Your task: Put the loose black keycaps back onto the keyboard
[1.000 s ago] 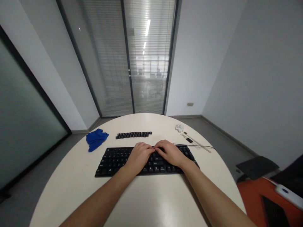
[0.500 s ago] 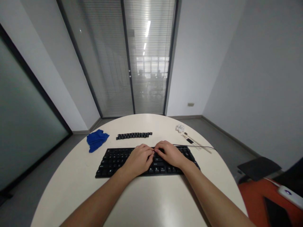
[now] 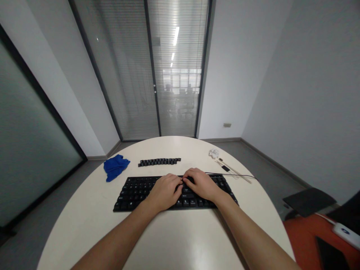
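Black keyboard [image 3: 187,196], long and rectangular

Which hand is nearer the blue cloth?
The left hand; the right hand, also over the keyboard, is farther from the blue cloth, toward the black cable.

In front of me, the round cream smooth-topped table [image 3: 168,240] carries a long black keyboard [image 3: 189,201]; beyond it lie small black keycaps [image 3: 159,162] in rows, a crumpled blue cloth [image 3: 116,167] to my left, a crumpled white wad [image 3: 213,153] and a thin pale stick [image 3: 239,174] to my right.
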Demonstrator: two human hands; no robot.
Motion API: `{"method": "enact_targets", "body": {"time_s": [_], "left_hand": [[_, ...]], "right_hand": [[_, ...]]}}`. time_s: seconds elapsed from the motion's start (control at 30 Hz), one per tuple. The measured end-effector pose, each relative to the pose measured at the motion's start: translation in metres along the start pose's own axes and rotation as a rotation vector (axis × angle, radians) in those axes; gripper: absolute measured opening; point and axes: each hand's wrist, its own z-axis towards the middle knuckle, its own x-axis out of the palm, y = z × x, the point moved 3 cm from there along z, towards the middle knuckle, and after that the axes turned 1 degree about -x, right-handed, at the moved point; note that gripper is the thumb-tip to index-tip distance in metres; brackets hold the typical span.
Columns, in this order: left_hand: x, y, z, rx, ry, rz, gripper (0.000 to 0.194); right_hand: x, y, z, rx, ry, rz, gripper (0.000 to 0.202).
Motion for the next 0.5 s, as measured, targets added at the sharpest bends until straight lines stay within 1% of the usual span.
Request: {"method": "enact_targets", "body": {"time_s": [0.1,0.17,0.27,0.37,0.4,0.5], "left_hand": [[-0.004,0.005,0.001,-0.067,-0.003,-0.019,0.025],[-0.008,0.011,0.003,-0.122,-0.032,-0.005,0.025],[-0.012,0.028,0.008,-0.217,-0.102,0.052,0.02],[-0.012,0.045,0.019,-0.286,-0.118,0.131,0.02],[-0.011,0.049,0.025,-0.28,-0.109,0.163,0.022],[-0.006,0.057,0.046,-0.198,-0.06,0.252,0.024]], "right_hand": [[0.001,0.005,0.0,-0.004,-0.018,-0.035,0.014],[0.002,0.007,0.0,-0.016,-0.022,-0.044,0.015],[0.004,0.009,0.0,-0.052,0.001,-0.036,0.021],[0.005,0.01,-0.001,-0.083,0.033,-0.037,0.024],[0.005,0.011,-0.001,-0.086,0.038,-0.04,0.025],[0.005,0.01,-0.002,-0.085,0.05,-0.044,0.025]]}}
